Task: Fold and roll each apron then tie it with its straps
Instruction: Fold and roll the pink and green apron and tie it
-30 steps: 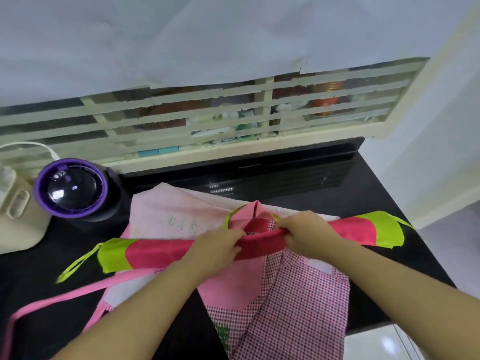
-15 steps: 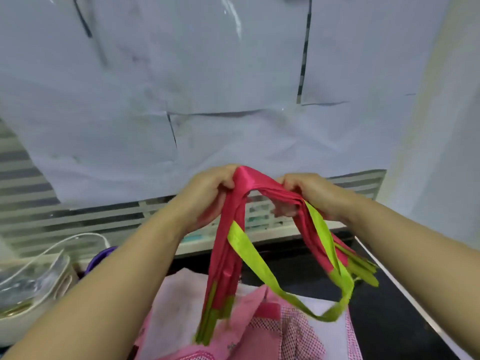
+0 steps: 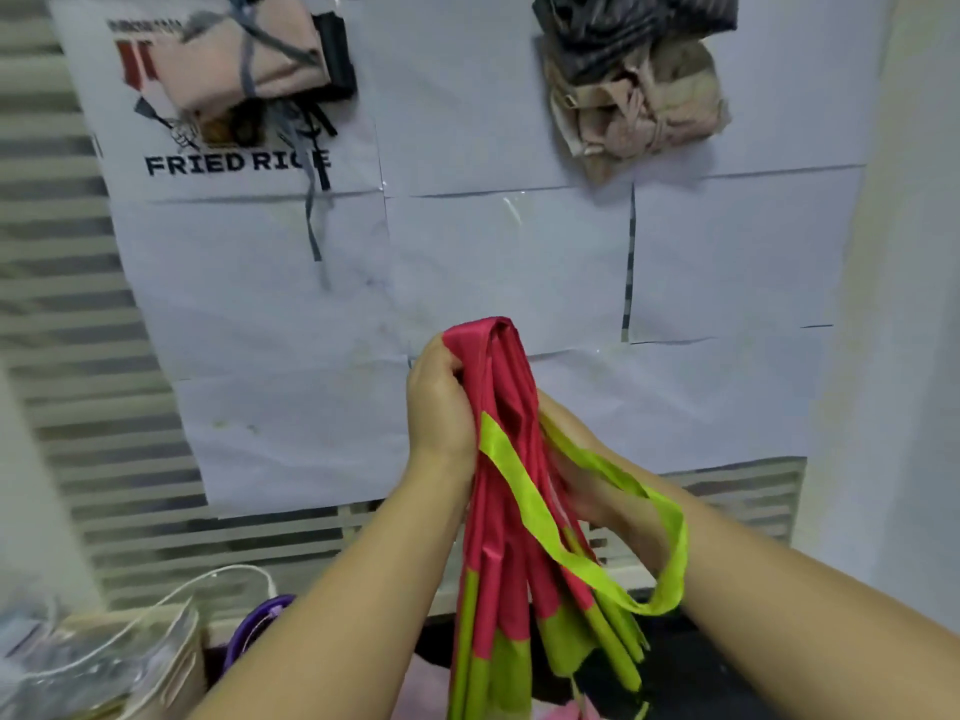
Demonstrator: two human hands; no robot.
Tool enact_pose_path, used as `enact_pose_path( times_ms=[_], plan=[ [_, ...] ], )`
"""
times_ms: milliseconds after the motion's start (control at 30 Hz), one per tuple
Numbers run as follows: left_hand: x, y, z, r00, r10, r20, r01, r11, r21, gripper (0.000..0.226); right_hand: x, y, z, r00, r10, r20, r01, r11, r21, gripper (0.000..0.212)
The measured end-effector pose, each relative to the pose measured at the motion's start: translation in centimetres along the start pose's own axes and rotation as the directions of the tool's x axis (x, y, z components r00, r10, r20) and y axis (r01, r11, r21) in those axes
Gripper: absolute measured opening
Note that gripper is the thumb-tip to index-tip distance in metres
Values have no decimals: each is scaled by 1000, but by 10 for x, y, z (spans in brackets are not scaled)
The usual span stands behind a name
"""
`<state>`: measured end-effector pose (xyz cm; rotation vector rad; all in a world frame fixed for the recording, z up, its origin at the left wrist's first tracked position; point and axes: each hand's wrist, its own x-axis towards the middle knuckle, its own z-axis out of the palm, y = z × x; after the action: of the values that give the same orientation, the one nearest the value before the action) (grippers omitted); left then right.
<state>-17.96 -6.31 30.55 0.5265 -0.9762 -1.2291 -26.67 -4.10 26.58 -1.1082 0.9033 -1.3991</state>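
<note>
A red apron (image 3: 501, 511) with lime-green ends is folded into a long strip, doubled over and held up in front of the wall. Both of its halves hang down side by side. My left hand (image 3: 441, 407) grips the doubled top of the strip from the left. My right hand (image 3: 582, 475) holds the strip lower down from the right, largely hidden behind the fabric. A lime-green strap (image 3: 623, 511) crosses the red fabric and loops down around my right wrist.
Two tied apron bundles hang on the papered wall: a pink one (image 3: 249, 59) over a "FRIED RICE" print at upper left, a beige and dark one (image 3: 634, 90) at upper right. A purple-lidded jar (image 3: 260, 626) and a clear plastic container (image 3: 98, 662) sit lower left on the black counter (image 3: 727, 678).
The red strip lay flat on the counter a second ago. I lifted it, bent it double and brought both halves together; my right hand slid lower down the strip.
</note>
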Motion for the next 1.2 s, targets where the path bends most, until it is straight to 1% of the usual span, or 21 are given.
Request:
enact_pose_path(
  times_ms=[67,100,200,267,300,367,433,467,500,533,600,633,667,733,800,900,1000,1100,1200],
  plan=[
    [8,7,-2,997,58,-57,-58,998,-5,21,-4,6,3,998,37,51,-38,999,5,32],
    [11,11,-1,993,91,-71,-90,996,23,18,-6,8,4,997,35,76,-35,999,1,32],
    [19,24,0,977,185,-103,-167,973,162,30,-13,14,7,995,-15,96,13,1000,17,25],
    [23,32,0,964,244,-105,-212,944,254,35,-15,15,9,993,-19,118,14,999,42,33],
    [26,34,-1,961,254,-109,-213,932,294,33,-17,15,10,990,-20,139,10,998,70,36],
    [34,34,-7,964,244,-109,-186,906,379,27,-23,14,9,981,13,192,-45,986,163,38],
    [40,31,-12,970,218,-107,-156,899,409,17,-28,14,7,966,5,258,-54,982,183,42],
    [41,29,-14,973,207,-106,-146,897,417,20,-27,16,5,960,-1,279,-38,990,135,47],
    [42,27,-16,974,203,-104,-139,890,433,25,-29,16,6,955,-12,297,-1,999,43,52],
    [40,26,-17,974,202,-100,-136,879,457,27,-30,15,6,950,-9,311,26,998,-51,53],
    [37,24,-19,974,213,-75,-149,856,494,27,-33,8,10,951,24,309,28,986,-163,42],
    [34,24,-19,974,220,-55,-162,843,513,26,-33,3,13,956,43,291,17,980,-200,39],
    [30,24,-18,974,227,-29,-176,827,533,26,-32,0,14,963,58,262,5,973,-233,42],
    [26,21,-19,974,227,25,-203,806,556,29,-24,0,15,981,69,181,-13,955,-295,53],
    [26,18,-21,975,215,62,-212,804,556,31,-18,2,15,994,63,88,-27,930,-367,52],
    [29,15,-25,980,187,69,-195,827,527,24,-17,4,14,997,79,13,-66,909,-412,31],
    [32,20,-28,991,124,49,-133,879,458,18,-16,5,10,995,91,31,-71,916,-394,24],
    [37,21,-37,998,25,66,-46,935,352,27,-16,4,6,989,125,79,-94,944,-317,23],
    [32,12,-50,997,-63,40,50,963,264,34,-17,2,3,982,139,126,-102,959,-265,16]
  ],
)
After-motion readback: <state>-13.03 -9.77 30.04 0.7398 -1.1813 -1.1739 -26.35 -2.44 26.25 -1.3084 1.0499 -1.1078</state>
